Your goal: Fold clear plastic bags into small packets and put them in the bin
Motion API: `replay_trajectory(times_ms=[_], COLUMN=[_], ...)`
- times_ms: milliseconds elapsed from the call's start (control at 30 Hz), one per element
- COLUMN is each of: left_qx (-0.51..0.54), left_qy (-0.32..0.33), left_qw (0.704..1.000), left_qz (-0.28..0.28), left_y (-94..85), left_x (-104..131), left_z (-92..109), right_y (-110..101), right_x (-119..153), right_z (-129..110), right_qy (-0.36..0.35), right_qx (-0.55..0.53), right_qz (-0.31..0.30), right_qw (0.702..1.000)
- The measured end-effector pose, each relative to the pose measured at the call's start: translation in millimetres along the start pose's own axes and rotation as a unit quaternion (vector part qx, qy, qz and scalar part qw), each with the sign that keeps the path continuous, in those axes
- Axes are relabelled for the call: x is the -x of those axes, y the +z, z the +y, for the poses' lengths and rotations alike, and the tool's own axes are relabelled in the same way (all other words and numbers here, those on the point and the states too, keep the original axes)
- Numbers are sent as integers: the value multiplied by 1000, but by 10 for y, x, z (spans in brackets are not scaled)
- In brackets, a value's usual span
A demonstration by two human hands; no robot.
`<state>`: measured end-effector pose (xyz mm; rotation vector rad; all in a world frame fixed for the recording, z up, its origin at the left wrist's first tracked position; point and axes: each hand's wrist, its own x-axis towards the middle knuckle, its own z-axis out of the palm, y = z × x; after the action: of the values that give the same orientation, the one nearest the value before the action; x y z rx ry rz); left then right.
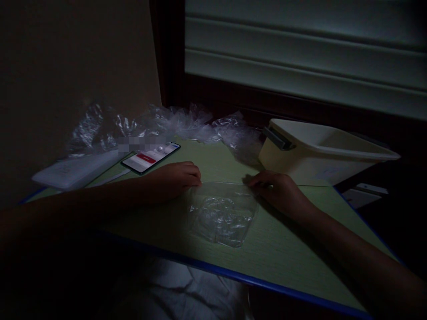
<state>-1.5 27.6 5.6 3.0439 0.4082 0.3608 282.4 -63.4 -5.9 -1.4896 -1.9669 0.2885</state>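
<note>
A clear plastic bag (223, 218) lies over the light green table top, its far edge pulled straight between my hands. My left hand (178, 178) pinches the bag's far left corner. At the far right corner, my right hand (275, 189) is closed on the same edge with thumb and fingers. Inside or on the bag shows a crinkled, roughly round clear shape; the dim light hides what it is.
A lit smartphone (150, 158) lies left, with a white packet (80, 169) beside it. Crumpled clear plastic (193, 122) runs along the back. A cream bin (320, 153) with a dark handle stands at the right. The table's blue edge (213, 268) is nearest me.
</note>
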Motion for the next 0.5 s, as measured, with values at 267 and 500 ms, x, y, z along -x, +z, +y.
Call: replay_trajectory(times_ms=[267, 500], left_qx=[-105, -135], left_qy=[28, 24], left_qw=[990, 986], left_qz=[-95, -99], left_y=[-90, -75], left_x=[-12, 12], left_z=[76, 78], right_y=[-35, -87], right_x=[11, 48], right_z=[-30, -109], right_qy=[-64, -85], right_qx=[127, 246], right_qz=[-47, -58], right_qw=[989, 964])
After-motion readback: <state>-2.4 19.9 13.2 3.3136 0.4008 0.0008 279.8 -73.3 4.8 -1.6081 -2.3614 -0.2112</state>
